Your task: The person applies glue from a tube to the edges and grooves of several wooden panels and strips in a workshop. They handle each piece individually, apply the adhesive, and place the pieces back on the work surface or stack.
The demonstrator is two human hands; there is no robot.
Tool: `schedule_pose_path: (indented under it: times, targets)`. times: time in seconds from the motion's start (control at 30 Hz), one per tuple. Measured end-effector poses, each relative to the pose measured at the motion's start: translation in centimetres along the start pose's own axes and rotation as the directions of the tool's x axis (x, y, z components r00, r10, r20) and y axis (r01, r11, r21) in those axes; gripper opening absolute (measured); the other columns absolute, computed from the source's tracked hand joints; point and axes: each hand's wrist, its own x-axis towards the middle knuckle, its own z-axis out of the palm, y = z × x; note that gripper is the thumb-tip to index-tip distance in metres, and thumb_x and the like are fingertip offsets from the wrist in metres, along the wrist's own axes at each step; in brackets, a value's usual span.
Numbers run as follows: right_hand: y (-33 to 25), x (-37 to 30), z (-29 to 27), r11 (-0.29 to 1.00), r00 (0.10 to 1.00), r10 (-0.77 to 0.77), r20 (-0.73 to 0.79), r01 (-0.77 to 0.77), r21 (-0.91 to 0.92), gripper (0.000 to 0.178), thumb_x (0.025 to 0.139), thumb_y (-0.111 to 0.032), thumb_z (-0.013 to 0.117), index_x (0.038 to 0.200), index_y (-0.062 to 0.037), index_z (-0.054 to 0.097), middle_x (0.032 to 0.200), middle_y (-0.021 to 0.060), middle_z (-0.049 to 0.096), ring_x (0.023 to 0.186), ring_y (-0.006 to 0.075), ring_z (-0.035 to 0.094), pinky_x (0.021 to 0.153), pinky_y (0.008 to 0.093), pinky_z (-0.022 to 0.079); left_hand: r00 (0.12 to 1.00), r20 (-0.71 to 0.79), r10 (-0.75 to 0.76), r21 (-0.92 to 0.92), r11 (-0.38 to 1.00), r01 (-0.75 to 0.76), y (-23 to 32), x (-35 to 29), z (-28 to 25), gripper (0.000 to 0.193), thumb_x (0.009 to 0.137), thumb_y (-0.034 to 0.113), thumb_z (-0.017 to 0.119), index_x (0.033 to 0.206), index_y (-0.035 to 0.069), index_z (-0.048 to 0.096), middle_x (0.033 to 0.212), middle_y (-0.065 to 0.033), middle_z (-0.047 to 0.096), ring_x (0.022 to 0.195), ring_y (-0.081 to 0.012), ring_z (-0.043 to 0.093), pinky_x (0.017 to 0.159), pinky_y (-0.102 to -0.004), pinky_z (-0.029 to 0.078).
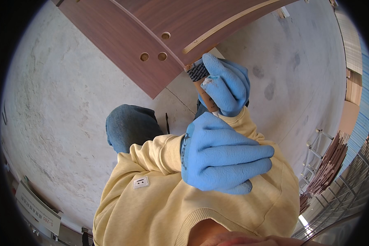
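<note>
My right hand (227, 84), in a blue glove, is closed around a brown tube (204, 91) with a dark patterned cap at its top end. The cap sits just off the corner of a dark wood-veneer panel (123, 41). My left hand (223, 160), also in a blue glove, is curled shut right below, with its fingers pointing right. The tube's lower end disappears behind it, so I cannot tell whether this hand touches the tube. Both yellow sleeves rise from the lower edge.
The panel has three round drilled holes (153, 55) and lies beside a second panel (217, 16) with a pale edge strip. My knee in blue jeans (129, 127) rests on the concrete floor (61, 106). Stacked boards (328, 168) stand at the right.
</note>
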Motion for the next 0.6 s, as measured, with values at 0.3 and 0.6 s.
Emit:
schedule_pose_path:
  times: [0.3, 0.6]
  targets:
    - [0.3, -1.2, 0.3, 0.999, 1.0, -0.014, -0.018, 0.013, -0.042, 0.026, 0.09, -0.016, 0.077, 0.109, -0.0132, 0.061, 0.127, 0.0121, 0.067, 0.104, 0.0225, 0.067, 0.085, 0.0325, 0.061, 1.0, -0.007, 0.001, -0.006, 1.0, -0.001, -0.2, -0.3, 0.2, 0.037, 0.104, 0.037, 0.062, 0.095, 0.006, 0.08, 0.099, -0.0088, 0.079, 0.077, -0.0173, 0.072, 0.07, -0.0291, 0.051]
    - [-1.7, 2.7, -5.4, 0.854, 0.89, 0.363, 0.276, -0.436, 0.283, 0.02, 0.09, -0.004, 0.073, 0.108, -0.0043, 0.064, 0.116, 0.0183, 0.072, 0.09, 0.0221, 0.073, 0.076, 0.0323, 0.062, 0.999, -0.02, 0.048, 0.007, 0.999, -0.048, -0.2, -0.1, -0.1, 0.038, 0.104, 0.037, 0.062, 0.094, 0.005, 0.08, 0.099, -0.008, 0.079, 0.079, -0.0169, 0.072, 0.07, -0.0275, 0.048]
